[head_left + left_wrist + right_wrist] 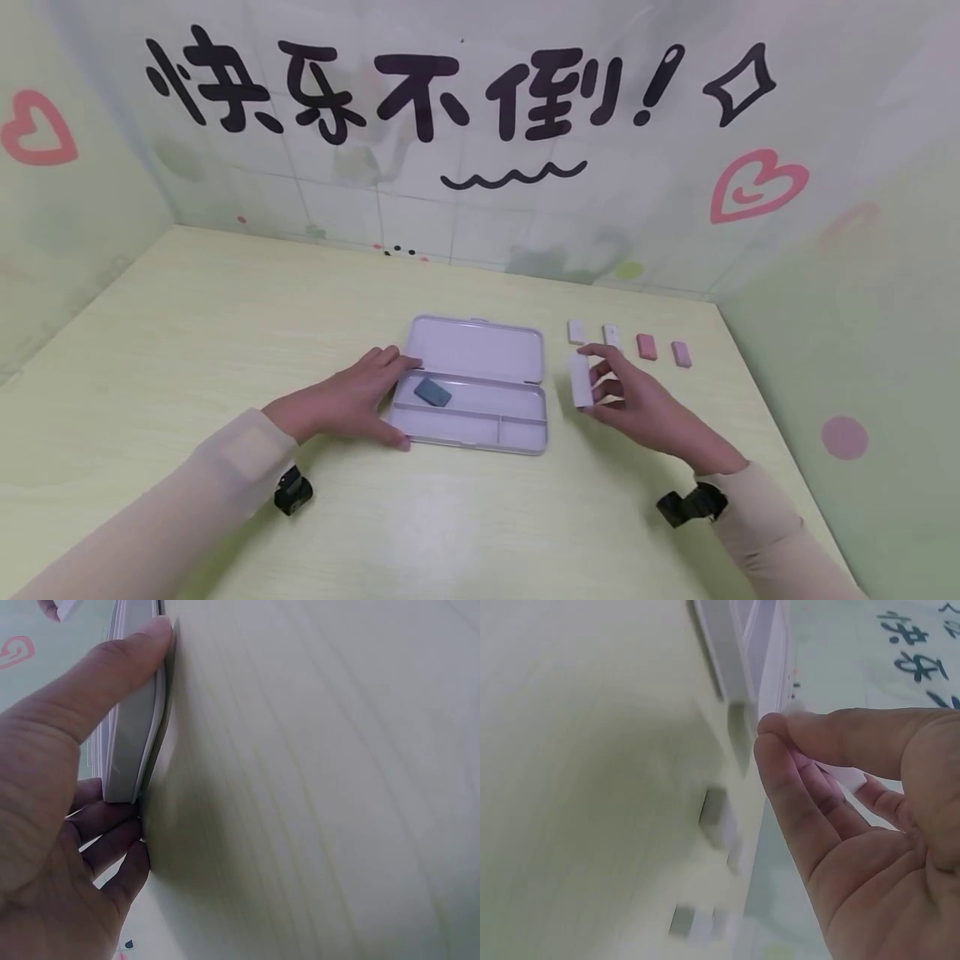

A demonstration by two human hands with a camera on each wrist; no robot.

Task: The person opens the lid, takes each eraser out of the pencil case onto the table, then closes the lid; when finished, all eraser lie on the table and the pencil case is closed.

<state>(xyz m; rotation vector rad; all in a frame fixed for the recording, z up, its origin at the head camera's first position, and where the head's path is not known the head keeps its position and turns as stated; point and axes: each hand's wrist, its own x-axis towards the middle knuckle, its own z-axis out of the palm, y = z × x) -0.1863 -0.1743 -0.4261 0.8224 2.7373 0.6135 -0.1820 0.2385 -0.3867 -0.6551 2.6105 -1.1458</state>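
An open pale lilac pencil case [476,350] lies on the table, lid folded back. A dark blue-grey eraser [432,392] rests in its long rear compartment. My left hand [348,402] holds the case's left end, thumb at the front edge and fingers toward the hinge; the left wrist view shows the thumb [112,671] on the case's side [131,742]. Just right of the case, above the table, my right hand [641,408] pinches a white rectangular eraser [581,380] between thumb and fingers. In the right wrist view the fingers mostly hide that eraser [844,776].
Behind my right hand stands a row of small blocks like erasers: two whitish ones [575,332], a pink one [647,347] and a lilac one [681,354]. A printed backdrop [495,225] closes off the table's back, and side panels [840,358] border it.
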